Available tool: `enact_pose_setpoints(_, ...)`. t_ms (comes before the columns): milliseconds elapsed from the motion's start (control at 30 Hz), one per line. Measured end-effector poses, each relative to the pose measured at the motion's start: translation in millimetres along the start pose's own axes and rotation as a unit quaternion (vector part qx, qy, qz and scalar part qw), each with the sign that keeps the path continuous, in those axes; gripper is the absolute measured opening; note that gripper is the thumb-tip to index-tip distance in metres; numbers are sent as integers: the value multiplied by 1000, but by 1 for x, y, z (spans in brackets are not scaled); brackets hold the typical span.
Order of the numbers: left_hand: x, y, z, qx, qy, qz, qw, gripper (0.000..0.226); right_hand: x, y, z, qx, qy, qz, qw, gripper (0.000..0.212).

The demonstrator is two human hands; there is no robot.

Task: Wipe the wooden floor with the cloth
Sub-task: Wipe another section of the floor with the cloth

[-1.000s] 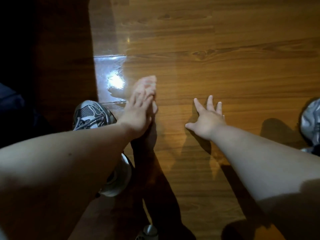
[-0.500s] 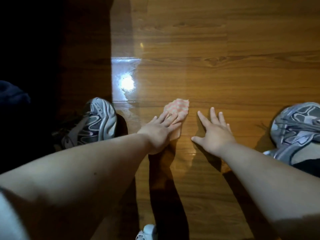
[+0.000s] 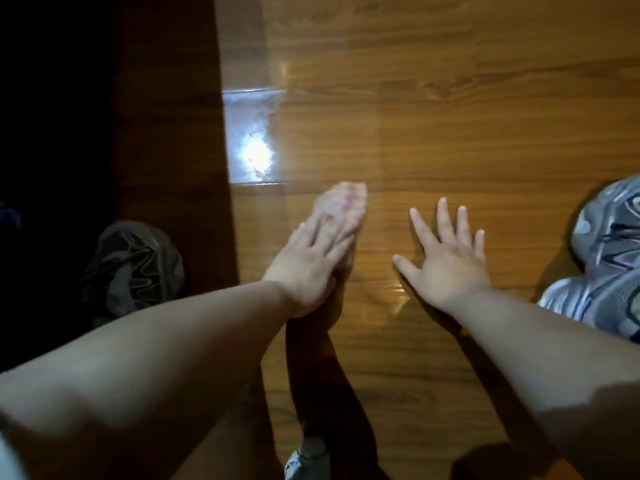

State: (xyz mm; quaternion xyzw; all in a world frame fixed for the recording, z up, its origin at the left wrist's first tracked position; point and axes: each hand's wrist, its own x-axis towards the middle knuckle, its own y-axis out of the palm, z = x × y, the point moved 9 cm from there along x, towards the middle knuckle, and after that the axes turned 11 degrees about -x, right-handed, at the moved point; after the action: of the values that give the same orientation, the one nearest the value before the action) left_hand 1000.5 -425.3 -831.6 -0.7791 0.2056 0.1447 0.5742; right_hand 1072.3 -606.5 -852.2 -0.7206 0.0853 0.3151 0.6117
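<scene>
Mid-wipe: my left hand [image 3: 304, 268] presses the cloth [image 3: 344, 202] flat, right hand [image 3: 446, 268] spread on the floor [image 3: 450, 133]; next stroke needs steady pressure.

Your left hand [image 3: 308, 265] lies palm down, its fingers straight and held together, pointing forward and slightly right; the fingertips are blurred. Your right hand [image 3: 446, 268] is just beside it, also palm down, with fingers straight and spread and the thumb out to the left. Both bare forearms reach in from the lower corners.
</scene>
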Motion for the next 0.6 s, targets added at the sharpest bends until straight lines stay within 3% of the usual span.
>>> enact_pose_setpoints(67, -4, 10, -13, 48, 123, 34, 991, 64, 3, -2, 10, -2, 15, -28, 999, 73)
enact_pose_setpoints(133, -2, 6, -1, 63, 146, 32, 987, 68, 4, -7, 23, 7, 8, -52, 999, 66)
enact_pose_setpoints(167, 1, -2, 16, 51, 105, 8, 993, 71, 5, -8, 30, 12, -4, -54, 998, 63)
enact_pose_setpoints(233, -3, -30, 71, -40, -70, -89, 993, 71, 4, -7, 44, 19, -24, -44, 999, 60)
enact_pose_setpoints(300, -22, -42, 123, -194, -252, -179, 931, 69, 6, -7, 48, 26, -17, -46, 998, 60)
enact_pose_setpoints(367, -38, -36, 145, -299, -334, -204, 870, 68, 7, -7, 50, 27, -8, -47, 999, 61)
enact_pose_setpoints(400, -42, -33, 143, -299, -330, -198, 873, 67, 7, -7, 50, 26, -6, -45, 999, 61)
enact_pose_setpoints(467, -48, -18, 115, -197, -266, -157, 931, 65, 5, -7, 50, 22, -3, -37, 999, 61)
enact_pose_setpoints(533, -53, 8, 57, -70, -129, -110, 983, 66, 5, -7, 51, 21, -7, -40, 999, 61)
enact_pose_setpoints(600, -60, 44, -5, -15, 29, -37, 999, 68, 5, -9, 51, 23, -9, -43, 999, 61)
